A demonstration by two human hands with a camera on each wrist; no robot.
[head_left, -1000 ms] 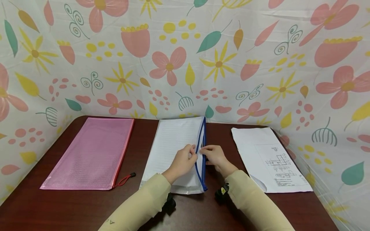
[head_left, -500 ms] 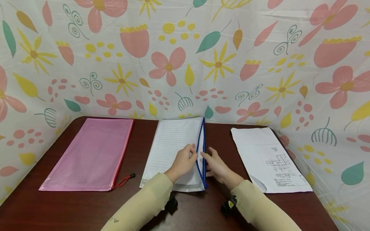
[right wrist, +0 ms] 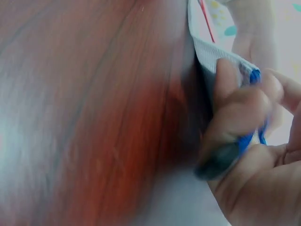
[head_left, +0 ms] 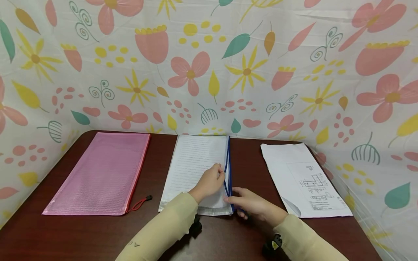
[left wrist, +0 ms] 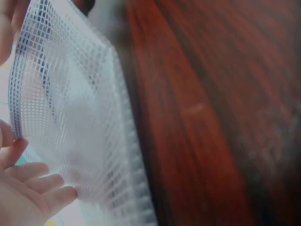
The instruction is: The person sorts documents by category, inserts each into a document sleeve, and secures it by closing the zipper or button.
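In the head view, a clear mesh zipper pouch [head_left: 192, 156] with lined white paper inside lies mid-table, its blue zipper edge [head_left: 229, 152] to the right and parted along the middle. My left hand [head_left: 209, 182] pinches the upper layer near that edge; the left wrist view has thumb and finger on the mesh [left wrist: 70, 117], other fingers loose. At the pouch's near right corner, my right hand [head_left: 256, 206] curls its fingers round the blue edge. A dark cord toggle [right wrist: 218, 161] pokes out by those fingers in the right wrist view, which is blurred.
A pink mesh pouch [head_left: 101, 170] with a red zipper and a red cord [head_left: 138, 204] lies to the left. On the right are white sheets [head_left: 303, 177] printed with a technical drawing. A floral curtain [head_left: 209, 65] hangs behind the dark wooden table [head_left: 81, 235].
My right hand has slid down the blue edge toward me, to the near corner. The zipper gap has narrowed and the pouch lies flatter. My left hand has stayed almost in place.
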